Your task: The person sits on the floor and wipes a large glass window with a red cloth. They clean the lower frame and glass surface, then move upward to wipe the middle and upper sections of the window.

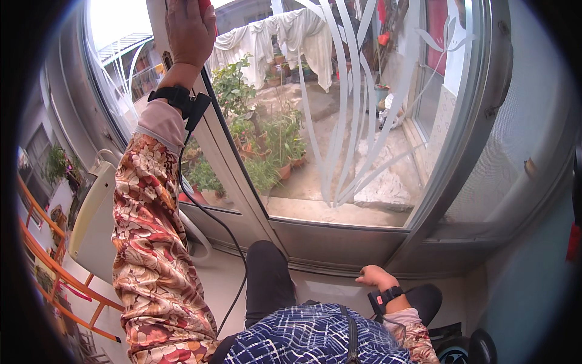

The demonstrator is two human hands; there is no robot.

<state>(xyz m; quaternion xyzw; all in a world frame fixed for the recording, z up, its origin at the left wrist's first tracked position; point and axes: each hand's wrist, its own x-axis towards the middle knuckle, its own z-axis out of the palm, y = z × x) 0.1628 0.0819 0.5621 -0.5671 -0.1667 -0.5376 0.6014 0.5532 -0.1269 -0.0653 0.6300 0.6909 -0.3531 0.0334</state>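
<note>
My left hand [190, 34] is raised at the top left, its back to the camera, against the metal frame of a glass door [223, 150]. A red item [205, 5], perhaps a cloth, shows beside and under its fingers; most of it is hidden or cut off by the picture's top edge. Low at the right, my right hand [376, 276] hangs by my bent knee, near the foot of the door, with its fingers partly curled and nothing visible in it. Both wrists wear black straps with small devices, and a black cable [234, 241] runs down from the left one.
White line decoration [336, 136] covers part of the glass. Through it show potted plants [277, 154] and draped white fabric [295, 41]. At the left stand a beige appliance [97, 218] and an orange metal rack [75, 280]. A black rounded object [483, 346] sits at lower right.
</note>
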